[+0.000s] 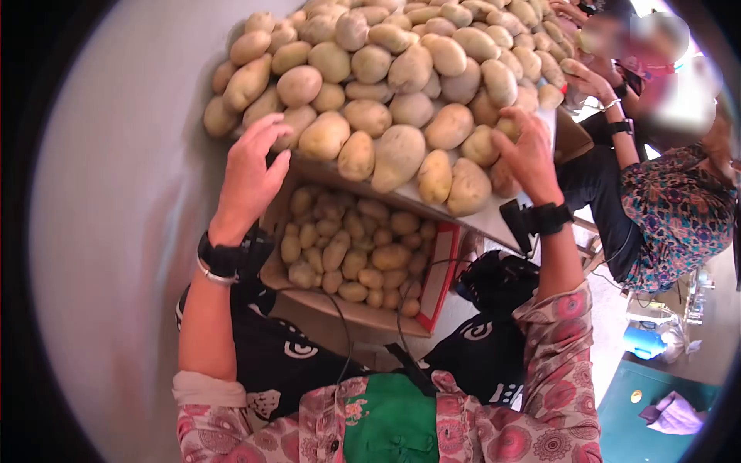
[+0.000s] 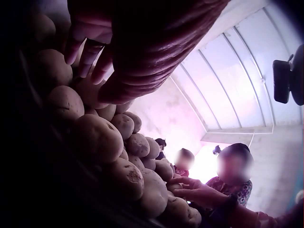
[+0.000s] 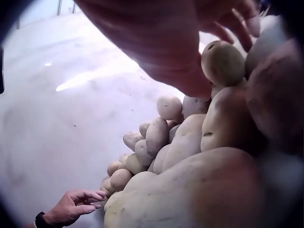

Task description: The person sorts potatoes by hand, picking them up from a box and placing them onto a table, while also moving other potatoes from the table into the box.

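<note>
Potatoes lie heaped on a light tabletop. At the heap's left front corner, the left hand reaches over a potato, fingers loosely bent and thumb apart. The right hand is at the front right of the heap, its fingers spread over the potatoes. Between its thumb and fingers in the right wrist view sits a small greenish potato; no firm grip on it shows. The undersides of the fingertips are partly hidden in the head view.
Below the table edge, a cardboard box with a red side holds smaller potatoes. Cables hang above it. At the right sits another person in a patterned top, one hand at the heap. A grey wall runs along the left.
</note>
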A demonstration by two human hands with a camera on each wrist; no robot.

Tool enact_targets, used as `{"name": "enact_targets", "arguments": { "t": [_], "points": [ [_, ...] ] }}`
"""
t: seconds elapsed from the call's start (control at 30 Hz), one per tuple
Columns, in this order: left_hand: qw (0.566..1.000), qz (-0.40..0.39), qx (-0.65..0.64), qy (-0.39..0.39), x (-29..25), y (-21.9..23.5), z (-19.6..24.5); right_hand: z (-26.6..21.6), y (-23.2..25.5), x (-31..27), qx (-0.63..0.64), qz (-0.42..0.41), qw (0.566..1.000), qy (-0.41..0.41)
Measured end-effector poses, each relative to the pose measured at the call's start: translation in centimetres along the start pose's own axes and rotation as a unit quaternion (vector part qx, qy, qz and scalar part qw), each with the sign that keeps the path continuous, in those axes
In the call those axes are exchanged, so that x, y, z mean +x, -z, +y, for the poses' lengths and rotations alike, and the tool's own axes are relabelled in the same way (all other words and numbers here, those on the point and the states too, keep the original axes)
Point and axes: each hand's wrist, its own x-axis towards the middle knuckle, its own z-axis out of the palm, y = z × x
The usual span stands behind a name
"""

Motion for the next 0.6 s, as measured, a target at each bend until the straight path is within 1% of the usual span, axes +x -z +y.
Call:
{"name": "enact_targets", "arguments": {
  "t": [0.07, 0.17, 0.2, 0.23, 0.27, 0.3, 0.33, 0.37, 0.43, 0.47, 0.5, 0.53, 0.6],
  "points": [
    [1.0, 0.003, -0.011, 0.003, 0.0, 0.0, 0.2, 0.1, -0.2, 0.0, 0.006, 0.024, 1.0, 0.001],
    [1.0, 0.003, -0.025, 0.01, 0.0, 0.1, 0.3, 0.4, -0.2, 0.2, 0.014, 0.027, 0.999, -0.011],
    [1.0, 0.004, -0.024, 0.015, 0.2, 0.1, 0.1, 0.4, 0.0, 0.3, 0.002, 0.027, 0.999, -0.028],
    [1.0, 0.012, -0.011, -0.006, 0.3, 0.0, -0.3, -0.7, 0.8, 0.1, 0.025, 0.024, 0.996, -0.081],
    [1.0, 0.016, 0.001, -0.023, 0.1, -0.1, -0.5, -1.2, 1.5, 0.1, 0.036, 0.033, 0.995, -0.089],
    [1.0, 0.013, 0.0, -0.014, -0.2, -0.2, -0.6, -1.3, 2.2, 0.0, 0.047, 0.041, 0.993, -0.097],
    [1.0, 0.008, 0.004, -0.008, -0.1, -0.2, -0.7, -1.2, 3.0, -0.1, 0.063, 0.044, 0.995, -0.071],
    [1.0, 0.004, 0.008, -0.003, 0.0, -0.1, -0.7, -1.4, 3.0, -0.6, 0.114, 0.09, 0.989, -0.018],
    [1.0, 0.01, 0.002, -0.007, -0.1, -0.2, -0.8, -3.7, 3.4, -1.7, 0.285, 0.072, 0.956, -0.012],
    [1.0, 0.009, 0.002, -0.008, -0.1, -0.3, -1.0, -5.0, 3.5, -2.4, 0.357, 0.032, 0.933, -0.021],
    [1.0, 0.007, 0.001, -0.008, -0.2, -0.6, -1.1, -5.9, 3.3, -3.0, 0.374, -0.007, 0.927, 0.011],
    [1.0, 0.005, 0.0, -0.003, -0.2, -0.7, -1.1, -7.2, 2.6, -4.1, 0.426, -0.041, 0.904, 0.01],
    [1.0, 0.006, 0.002, -0.018, 0.0, -0.9, -1.2, -9.2, 1.3, -6.3, 0.402, -0.139, 0.901, 0.083]
  ]
}}
